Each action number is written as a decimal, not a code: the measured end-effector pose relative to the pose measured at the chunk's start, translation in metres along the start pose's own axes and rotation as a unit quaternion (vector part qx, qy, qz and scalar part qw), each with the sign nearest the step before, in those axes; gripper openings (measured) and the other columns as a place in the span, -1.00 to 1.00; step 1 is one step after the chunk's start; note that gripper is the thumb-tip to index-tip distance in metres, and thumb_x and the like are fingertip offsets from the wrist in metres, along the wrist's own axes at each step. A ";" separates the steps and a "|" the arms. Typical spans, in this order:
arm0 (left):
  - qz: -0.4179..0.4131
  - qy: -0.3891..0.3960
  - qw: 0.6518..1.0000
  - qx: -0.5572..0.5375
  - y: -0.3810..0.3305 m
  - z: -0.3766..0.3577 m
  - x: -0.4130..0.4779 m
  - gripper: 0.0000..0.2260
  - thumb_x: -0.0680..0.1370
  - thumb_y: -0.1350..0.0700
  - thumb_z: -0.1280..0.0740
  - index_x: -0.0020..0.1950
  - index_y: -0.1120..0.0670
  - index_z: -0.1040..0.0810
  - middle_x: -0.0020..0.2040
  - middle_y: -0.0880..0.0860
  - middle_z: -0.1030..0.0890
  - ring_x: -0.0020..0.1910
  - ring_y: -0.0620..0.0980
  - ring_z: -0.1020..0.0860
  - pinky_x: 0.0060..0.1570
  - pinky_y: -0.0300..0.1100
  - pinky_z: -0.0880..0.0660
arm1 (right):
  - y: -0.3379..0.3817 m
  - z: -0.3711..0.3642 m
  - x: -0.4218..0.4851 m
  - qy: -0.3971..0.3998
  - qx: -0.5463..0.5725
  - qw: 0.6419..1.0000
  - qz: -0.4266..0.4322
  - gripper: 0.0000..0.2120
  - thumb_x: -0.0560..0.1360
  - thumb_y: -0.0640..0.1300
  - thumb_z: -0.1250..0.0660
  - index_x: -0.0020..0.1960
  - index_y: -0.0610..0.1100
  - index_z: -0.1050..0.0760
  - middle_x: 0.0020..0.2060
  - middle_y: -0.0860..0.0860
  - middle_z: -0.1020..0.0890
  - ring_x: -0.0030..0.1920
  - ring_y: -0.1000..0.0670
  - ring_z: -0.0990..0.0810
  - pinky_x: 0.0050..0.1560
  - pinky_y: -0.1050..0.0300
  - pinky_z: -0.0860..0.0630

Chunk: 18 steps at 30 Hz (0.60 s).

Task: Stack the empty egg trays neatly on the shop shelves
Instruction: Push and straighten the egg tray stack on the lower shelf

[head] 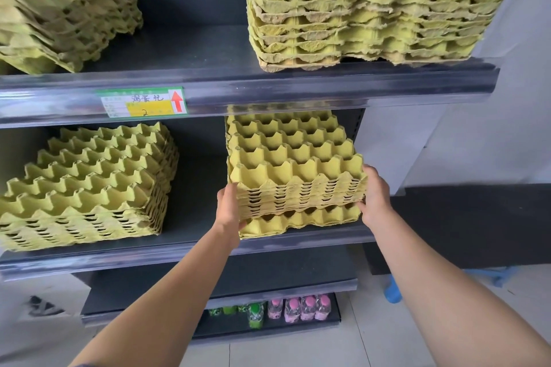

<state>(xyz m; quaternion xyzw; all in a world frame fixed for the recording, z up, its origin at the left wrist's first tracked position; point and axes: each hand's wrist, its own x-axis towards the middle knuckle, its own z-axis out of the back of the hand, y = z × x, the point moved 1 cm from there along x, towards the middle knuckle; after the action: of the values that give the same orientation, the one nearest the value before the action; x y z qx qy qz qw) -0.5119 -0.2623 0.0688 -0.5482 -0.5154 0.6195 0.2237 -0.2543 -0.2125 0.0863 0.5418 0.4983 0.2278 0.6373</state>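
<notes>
Your left hand (228, 205) and right hand (376, 195) each grip a side of the trays (293, 176), cups up, long axis running back from the shelf (190, 250) front edge.

head view | worn on person's head | faces forward, slightly down | close to shelves (238, 89) | single view

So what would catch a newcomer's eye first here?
Four stacks of yellow-green egg trays fill two dark shelves. The left hand and right hand grip the sides of the lower right stack. A price label with a red arrow marks the upper shelf edge.
</notes>
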 end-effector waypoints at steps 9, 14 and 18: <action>0.025 0.001 0.999 0.030 0.001 -0.004 -0.010 -0.58 0.56 -0.22 -0.12 0.33 -0.07 -0.20 0.31 0.09 -0.38 0.29 0.16 -0.37 0.32 0.21 -0.28 | -0.003 -0.007 -0.029 -0.047 0.088 0.993 -0.058 0.11 0.13 0.41 -0.42 0.52 0.05 -0.02 0.46 -0.07 -0.25 0.39 -0.20 -0.32 0.31 -0.32 -0.32; 0.029 -0.008 1.000 0.002 0.000 -0.006 -0.009 -0.64 0.58 -0.17 -0.13 0.31 -0.05 -0.21 0.24 0.12 -0.42 0.22 0.15 -0.43 0.28 0.15 -0.37 | -0.024 -0.054 -0.070 0.071 0.108 0.980 -0.154 0.37 -0.05 0.41 -0.52 0.53 0.14 0.20 0.52 0.00 -0.10 0.46 -0.29 -0.17 0.25 -0.52 -0.21; 0.015 -0.025 0.999 -0.011 -0.001 -0.012 -0.013 -0.64 0.60 -0.12 -0.10 0.31 0.03 -0.22 0.20 0.14 -0.45 0.17 0.13 -0.46 0.22 0.08 -0.43 | -0.032 -0.084 -0.081 0.037 0.147 0.973 -0.172 0.23 0.22 0.29 -0.51 0.51 0.14 0.34 0.52 -0.03 -0.11 0.46 -0.27 -0.20 0.30 -0.44 -0.24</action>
<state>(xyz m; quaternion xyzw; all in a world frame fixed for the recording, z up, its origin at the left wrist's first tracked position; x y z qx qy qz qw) -0.4974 -0.2677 0.0771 -0.5428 -0.5192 0.6308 0.1948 -0.3687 -0.2512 0.0956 0.5269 0.6352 0.0585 0.5617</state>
